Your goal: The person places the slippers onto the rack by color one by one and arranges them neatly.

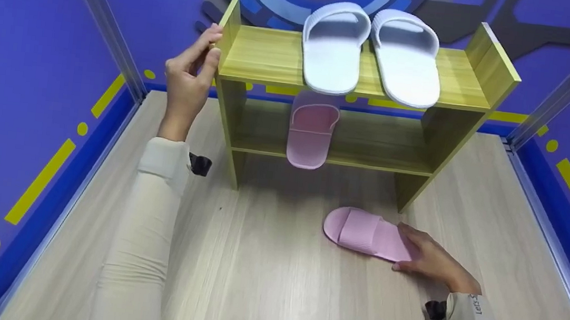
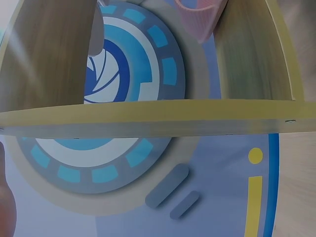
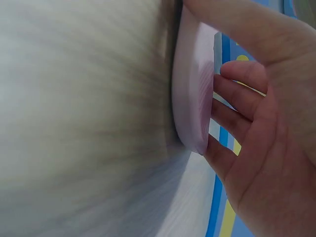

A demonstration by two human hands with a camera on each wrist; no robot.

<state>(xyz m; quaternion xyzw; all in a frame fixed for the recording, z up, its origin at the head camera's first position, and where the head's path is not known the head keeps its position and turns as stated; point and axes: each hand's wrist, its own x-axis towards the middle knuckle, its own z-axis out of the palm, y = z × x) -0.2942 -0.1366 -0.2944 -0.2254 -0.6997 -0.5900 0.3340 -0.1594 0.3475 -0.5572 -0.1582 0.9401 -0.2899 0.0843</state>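
My left hand point(image 1: 187, 78) pinches the front corner of the left side panel of a wooden shoe rack point(image 1: 269, 55); in the left wrist view only part of a finger point(image 2: 6, 202) shows at the edge, beside the panel point(image 2: 148, 118). On the floor in front of the rack, my right hand point(image 1: 433, 260) grips a pink slipper point(image 1: 359, 230) at its heel end, thumb on the near side and fingers on the far side. Its toe points left. The right wrist view shows this slipper point(image 3: 190, 94) close over the floor, between thumb and fingers.
Two white slippers, one left point(image 1: 331, 61) and one right point(image 1: 411, 70), stand on the top shelf, slightly over its front edge. Another pink slipper point(image 1: 308, 146) rests on the lower shelf, left of middle. Blue patterned walls point(image 1: 18, 73) enclose the wood-look floor point(image 1: 261, 285).
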